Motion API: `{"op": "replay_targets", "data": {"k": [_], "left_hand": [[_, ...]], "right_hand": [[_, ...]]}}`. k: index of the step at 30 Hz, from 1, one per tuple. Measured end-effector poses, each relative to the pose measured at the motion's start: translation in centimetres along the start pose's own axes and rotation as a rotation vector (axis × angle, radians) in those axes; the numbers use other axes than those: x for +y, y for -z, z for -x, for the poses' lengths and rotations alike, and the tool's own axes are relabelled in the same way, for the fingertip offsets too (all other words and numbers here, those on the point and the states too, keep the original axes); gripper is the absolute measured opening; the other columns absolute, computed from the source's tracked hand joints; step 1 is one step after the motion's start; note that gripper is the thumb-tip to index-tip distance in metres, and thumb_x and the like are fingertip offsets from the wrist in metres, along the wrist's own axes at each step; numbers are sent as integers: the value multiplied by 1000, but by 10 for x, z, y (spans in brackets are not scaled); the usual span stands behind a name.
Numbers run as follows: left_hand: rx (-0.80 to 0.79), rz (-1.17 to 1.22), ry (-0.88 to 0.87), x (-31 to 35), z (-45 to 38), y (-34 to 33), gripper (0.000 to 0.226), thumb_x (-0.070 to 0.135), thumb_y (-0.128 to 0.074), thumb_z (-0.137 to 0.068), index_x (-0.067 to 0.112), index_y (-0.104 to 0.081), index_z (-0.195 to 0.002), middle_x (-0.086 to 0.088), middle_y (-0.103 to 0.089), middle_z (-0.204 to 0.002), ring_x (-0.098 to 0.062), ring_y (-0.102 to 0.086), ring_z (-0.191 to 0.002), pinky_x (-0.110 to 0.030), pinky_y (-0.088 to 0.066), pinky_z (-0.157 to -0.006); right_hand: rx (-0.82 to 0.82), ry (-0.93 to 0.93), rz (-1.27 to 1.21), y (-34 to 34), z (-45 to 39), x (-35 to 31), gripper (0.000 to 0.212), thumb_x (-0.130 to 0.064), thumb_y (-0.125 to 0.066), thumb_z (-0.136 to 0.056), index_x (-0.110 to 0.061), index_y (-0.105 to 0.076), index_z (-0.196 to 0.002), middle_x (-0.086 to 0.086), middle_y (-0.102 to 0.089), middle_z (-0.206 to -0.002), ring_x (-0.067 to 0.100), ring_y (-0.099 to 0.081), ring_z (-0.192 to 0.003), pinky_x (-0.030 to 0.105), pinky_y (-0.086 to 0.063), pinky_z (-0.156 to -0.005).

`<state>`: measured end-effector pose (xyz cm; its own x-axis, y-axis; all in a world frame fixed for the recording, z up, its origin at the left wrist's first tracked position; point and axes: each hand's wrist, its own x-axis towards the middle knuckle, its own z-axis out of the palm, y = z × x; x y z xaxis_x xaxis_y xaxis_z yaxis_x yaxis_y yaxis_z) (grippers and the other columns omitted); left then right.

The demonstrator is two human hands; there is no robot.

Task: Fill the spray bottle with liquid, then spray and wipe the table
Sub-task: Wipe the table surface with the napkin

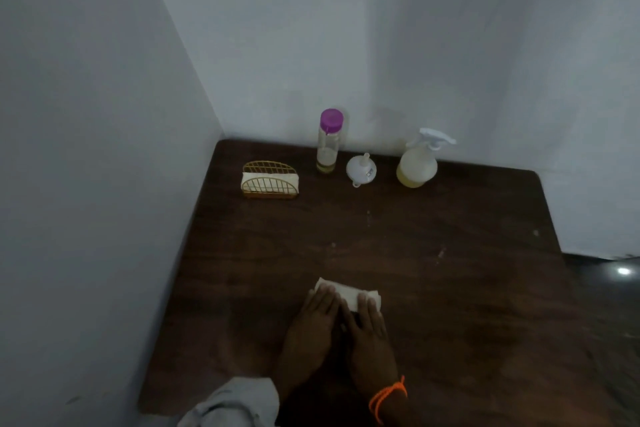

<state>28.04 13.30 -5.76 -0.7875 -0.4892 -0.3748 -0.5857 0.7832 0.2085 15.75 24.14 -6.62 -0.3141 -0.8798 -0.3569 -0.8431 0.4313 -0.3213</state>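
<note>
A folded white tissue (pixel 346 293) lies on the dark wooden table (pixel 450 270) near its front. My left hand (pixel 311 322) and my right hand (pixel 370 329) press flat on it side by side, fingers covering its near half. At the back right stands the spray bottle (pixel 417 163), white trigger head on, with yellowish liquid in its lower part. A clear bottle with a purple cap (pixel 328 140) stands at the back centre, holding a little liquid at the bottom. A white funnel (pixel 361 169) lies between the two bottles.
A gold wire napkin holder (pixel 269 180) with white tissues stands at the back left. White walls close the table on the left and at the back. The table's right edge drops to a dark floor.
</note>
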Motion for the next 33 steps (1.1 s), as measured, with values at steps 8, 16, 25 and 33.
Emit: {"op": "replay_targets", "data": {"k": [8, 16, 25, 33], "left_hand": [[68, 145, 12, -31, -132, 41, 58, 24, -37, -109, 9, -21, -163, -11, -12, -173, -23, -5, -161, -37, 6, -128], [157, 159, 51, -77, -172, 66, 58, 18, -38, -109, 10, -22, -163, -11, -16, -172, -23, -8, -161, -41, -4, -131], [168, 371, 65, -109, -89, 43, 59, 11, -47, -104, 8, -30, -160, -11, -17, -171, -22, -9, -160, -35, 2, -131], [225, 483, 80, -93, 28, -7, 54, 34, -39, -102, 7, -54, -147, -11, -43, -159, -27, -33, -152, -30, -2, -128]], "right_hand": [[21, -73, -57, 49, -118, 27, 62, -34, -39, -106, -31, -13, -162, 18, -5, -169, 36, -6, -157, 42, -9, -128], [-42, 10, -19, 90, -197, 13, 55, -38, -35, -109, -28, -21, -161, 19, -8, -169, 38, -4, -157, 46, -11, -127], [-68, 125, -13, 47, -147, -27, 54, -40, -35, -109, -31, -21, -161, 15, -3, -170, 33, 0, -158, 40, 0, -126], [-70, 244, 45, -13, -53, -52, 56, -34, -48, -102, -28, -37, -157, 20, -24, -165, 40, -19, -154, 53, -23, -124]]}}
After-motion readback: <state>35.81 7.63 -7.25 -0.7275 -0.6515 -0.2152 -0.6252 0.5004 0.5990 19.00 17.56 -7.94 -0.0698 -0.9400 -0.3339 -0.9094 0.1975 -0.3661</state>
